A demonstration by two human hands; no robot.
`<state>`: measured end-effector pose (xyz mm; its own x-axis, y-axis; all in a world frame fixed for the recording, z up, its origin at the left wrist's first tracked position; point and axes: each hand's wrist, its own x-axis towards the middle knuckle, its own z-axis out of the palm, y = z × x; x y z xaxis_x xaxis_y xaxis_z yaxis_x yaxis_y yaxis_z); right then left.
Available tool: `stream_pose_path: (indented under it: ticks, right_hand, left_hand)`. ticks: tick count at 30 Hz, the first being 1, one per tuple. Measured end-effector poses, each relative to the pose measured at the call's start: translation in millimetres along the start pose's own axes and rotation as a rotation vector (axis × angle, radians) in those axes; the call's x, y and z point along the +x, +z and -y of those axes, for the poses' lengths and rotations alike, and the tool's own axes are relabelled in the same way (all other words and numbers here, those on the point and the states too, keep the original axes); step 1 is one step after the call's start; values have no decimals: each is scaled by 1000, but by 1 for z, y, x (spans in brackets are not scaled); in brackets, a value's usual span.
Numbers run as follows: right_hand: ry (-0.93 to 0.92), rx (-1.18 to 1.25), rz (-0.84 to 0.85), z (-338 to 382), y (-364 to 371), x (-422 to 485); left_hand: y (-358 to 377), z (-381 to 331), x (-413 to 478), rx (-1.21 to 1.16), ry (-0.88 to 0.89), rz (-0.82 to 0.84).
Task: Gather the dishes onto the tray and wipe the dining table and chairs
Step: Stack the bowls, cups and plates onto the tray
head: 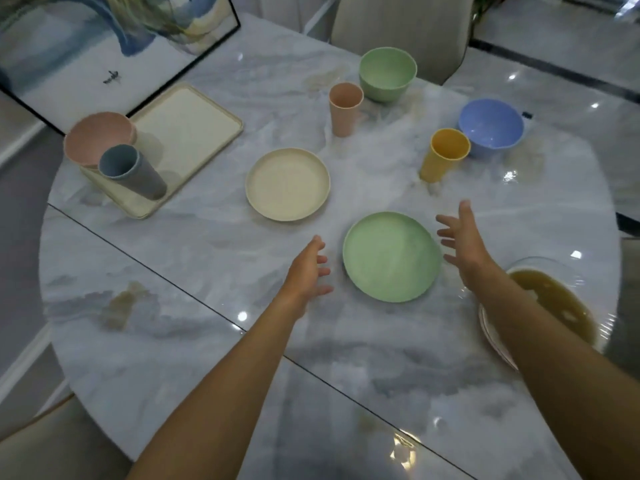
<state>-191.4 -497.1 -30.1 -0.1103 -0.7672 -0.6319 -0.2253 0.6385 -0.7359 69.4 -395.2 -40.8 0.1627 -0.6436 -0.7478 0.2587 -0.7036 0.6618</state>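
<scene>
A green plate (391, 256) lies on the marble table (207, 341) between my hands. My left hand (308, 271) hovers just left of it, fingers spread and holding nothing. My right hand (462, 242) is just right of it, fingers straight and apart. A cream plate (287, 184) lies further back. The cream tray (187, 129) at the back left carries a pink bowl (98, 138) and a grey-blue cup (133, 171). A pink cup (344, 109), green bowl (388, 74), yellow cup (445, 154) and blue bowl (491, 128) stand at the back right.
A glass dish with brownish liquid (554, 299) sits under my right forearm at the table's right edge. A framed picture (86, 39) leans at the back left. Chairs stand at the far side (401, 22) and the near left corner (52, 445). Brownish smears (121, 303) mark the tabletop.
</scene>
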Motion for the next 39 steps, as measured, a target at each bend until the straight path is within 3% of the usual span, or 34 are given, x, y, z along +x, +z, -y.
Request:
stream_pose_path:
  ticks: [7,14,31,39]
  right_hand:
    - [181,20,124,-11,-19,7]
    - [161,34,197,1,-15,11]
    - [3,-70,377,101,96,38]
    - [-50,-165,435,138,154,49]
  left_hand:
    - [50,0,-11,-78,-59,60]
    - [55,-5,-12,-127,-58,11]
    - [-33,-74,14,-236,119,-201]
    - [-71,-102,38,-246,113,-265]
